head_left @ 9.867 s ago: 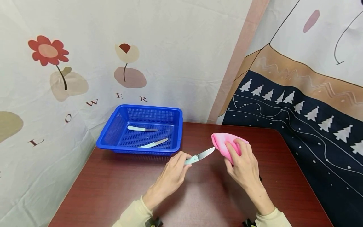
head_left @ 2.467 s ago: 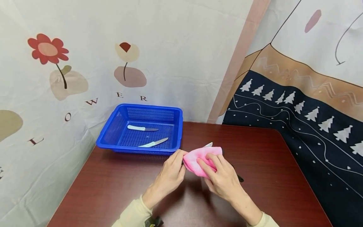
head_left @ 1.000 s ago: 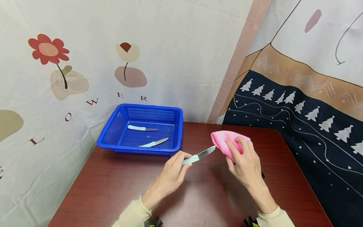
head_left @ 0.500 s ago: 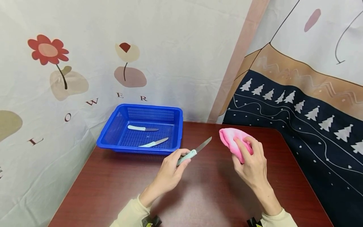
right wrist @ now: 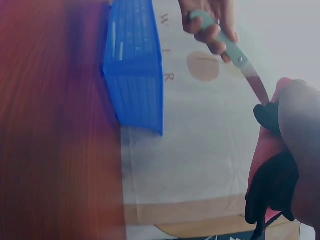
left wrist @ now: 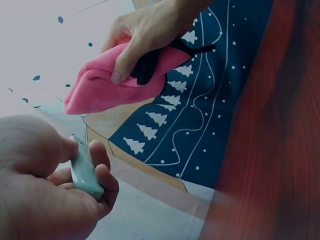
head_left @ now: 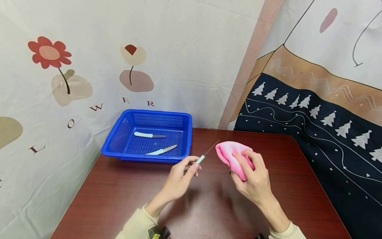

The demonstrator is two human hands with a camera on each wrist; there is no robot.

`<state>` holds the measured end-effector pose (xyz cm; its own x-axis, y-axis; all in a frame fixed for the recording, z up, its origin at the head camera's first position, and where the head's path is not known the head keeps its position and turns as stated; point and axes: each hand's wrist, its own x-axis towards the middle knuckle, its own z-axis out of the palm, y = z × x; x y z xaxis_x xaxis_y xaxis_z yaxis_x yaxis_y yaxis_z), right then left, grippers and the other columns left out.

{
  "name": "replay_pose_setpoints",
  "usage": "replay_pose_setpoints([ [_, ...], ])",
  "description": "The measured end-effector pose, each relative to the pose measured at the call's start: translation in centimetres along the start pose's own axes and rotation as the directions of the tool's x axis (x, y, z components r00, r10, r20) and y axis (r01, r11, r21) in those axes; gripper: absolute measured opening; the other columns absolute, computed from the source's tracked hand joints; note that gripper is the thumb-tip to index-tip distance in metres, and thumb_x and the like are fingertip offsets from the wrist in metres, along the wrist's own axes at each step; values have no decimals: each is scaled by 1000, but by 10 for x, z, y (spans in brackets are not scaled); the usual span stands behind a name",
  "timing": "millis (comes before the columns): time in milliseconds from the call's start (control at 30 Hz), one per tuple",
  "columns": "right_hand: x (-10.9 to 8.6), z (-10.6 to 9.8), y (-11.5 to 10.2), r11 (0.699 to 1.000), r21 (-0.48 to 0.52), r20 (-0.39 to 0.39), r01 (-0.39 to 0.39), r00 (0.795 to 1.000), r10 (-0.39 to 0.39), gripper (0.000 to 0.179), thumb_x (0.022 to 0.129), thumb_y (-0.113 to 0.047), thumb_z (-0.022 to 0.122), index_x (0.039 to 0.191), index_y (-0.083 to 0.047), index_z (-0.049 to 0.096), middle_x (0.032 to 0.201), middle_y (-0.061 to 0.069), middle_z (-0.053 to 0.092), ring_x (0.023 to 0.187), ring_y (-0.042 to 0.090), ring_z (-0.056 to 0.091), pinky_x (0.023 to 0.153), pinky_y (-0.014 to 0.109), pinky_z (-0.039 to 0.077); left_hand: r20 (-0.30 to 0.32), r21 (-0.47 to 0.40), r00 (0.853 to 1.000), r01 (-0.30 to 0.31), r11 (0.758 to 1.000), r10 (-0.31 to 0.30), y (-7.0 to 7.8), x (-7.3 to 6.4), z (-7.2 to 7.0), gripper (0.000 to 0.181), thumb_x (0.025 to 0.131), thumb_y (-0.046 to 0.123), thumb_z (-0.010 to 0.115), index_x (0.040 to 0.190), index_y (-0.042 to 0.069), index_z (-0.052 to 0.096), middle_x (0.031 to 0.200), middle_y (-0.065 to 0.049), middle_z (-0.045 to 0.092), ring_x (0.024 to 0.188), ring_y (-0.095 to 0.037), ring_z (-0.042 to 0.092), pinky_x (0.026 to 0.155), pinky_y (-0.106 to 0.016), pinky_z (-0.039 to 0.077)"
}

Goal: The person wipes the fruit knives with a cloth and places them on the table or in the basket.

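My left hand (head_left: 176,182) grips a small knife (head_left: 201,159) by its pale green handle. In the head view the blade is edge-on, a thin line pointing up and right. The right wrist view shows the knife (right wrist: 231,49) from its flat side, its blade tip overlapping the cloth's edge. My right hand (head_left: 253,177) holds a bunched pink cloth (head_left: 229,154) just right of the blade tip. Dark parts of the cloth (left wrist: 107,90) show beneath the fingers in the left wrist view.
Behind my left hand stands a blue perforated basket (head_left: 143,157) on the reddish-brown table (head_left: 221,212). Inside lie two similar knives, one with a white handle (head_left: 144,134) and one nearer the front (head_left: 161,151). A printed cloth backdrop (head_left: 191,66) rises behind the table.
Around 2.5 s ago the cloth covered most of the blade; by 1 s ago they were apart. Since half a second ago the knife has turned edge-on and the cloth has moved left toward it.
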<state>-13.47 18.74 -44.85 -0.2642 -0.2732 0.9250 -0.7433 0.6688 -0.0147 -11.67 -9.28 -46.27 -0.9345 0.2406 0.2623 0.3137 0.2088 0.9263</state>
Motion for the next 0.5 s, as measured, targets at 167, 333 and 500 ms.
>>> replay_pose_setpoints([
  [167,5,5,-11,996,52,13,67,998,-67,38,106,-30,63,120,0,82,112,28,70,94,37,62,70,41,56,27,-37,999,30,999,-29,2,1,0,24,118,14,57,133,3,71,108,-15,79,88,-12,72,82,-23,59],
  [333,5,9,-21,982,77,89,174,979,-181,35,106,-26,62,123,-3,83,114,24,71,89,34,62,67,39,55,52,-26,998,23,999,-21,4,1,0,23,118,13,56,130,3,73,96,-14,75,80,-7,66,72,-21,54],
  [500,2,14,-29,965,99,176,242,951,-256,37,107,-27,61,131,-7,81,118,21,72,90,32,64,70,37,58,62,15,998,16,1000,-17,3,0,0,27,112,4,55,129,5,76,79,-7,63,70,-4,55,65,-22,46],
])
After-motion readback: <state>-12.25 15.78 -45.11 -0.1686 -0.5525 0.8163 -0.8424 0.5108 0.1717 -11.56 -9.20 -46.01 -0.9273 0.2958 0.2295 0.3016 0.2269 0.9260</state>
